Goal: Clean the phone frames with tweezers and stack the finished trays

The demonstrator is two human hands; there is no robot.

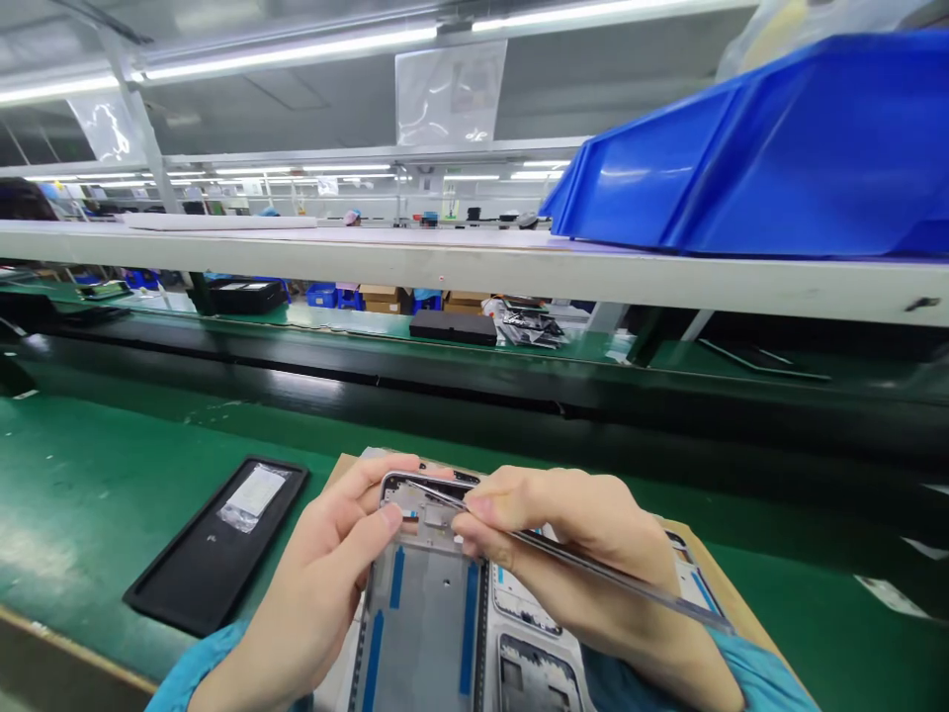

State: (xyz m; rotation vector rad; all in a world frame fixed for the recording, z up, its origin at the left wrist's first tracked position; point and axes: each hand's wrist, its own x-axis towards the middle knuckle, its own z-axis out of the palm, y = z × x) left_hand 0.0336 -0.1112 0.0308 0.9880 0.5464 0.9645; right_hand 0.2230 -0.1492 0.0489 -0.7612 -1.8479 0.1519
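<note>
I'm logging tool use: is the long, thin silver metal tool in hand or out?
In: the right hand pinches the metal tool, its tip at the grey rectangular frame.

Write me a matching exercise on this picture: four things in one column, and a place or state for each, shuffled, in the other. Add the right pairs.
Column one
1. Left hand
2. Right hand
3. Black tray
4. Blue bin

Column two
A. Holds a slim pointed tool
B. Sits on the white shelf
C. Grips the grey frame by its upper left corner
D. Lies on the green bench with a white-labelled packet on it

Pairs: 1-C, 2-A, 3-D, 4-B
</note>
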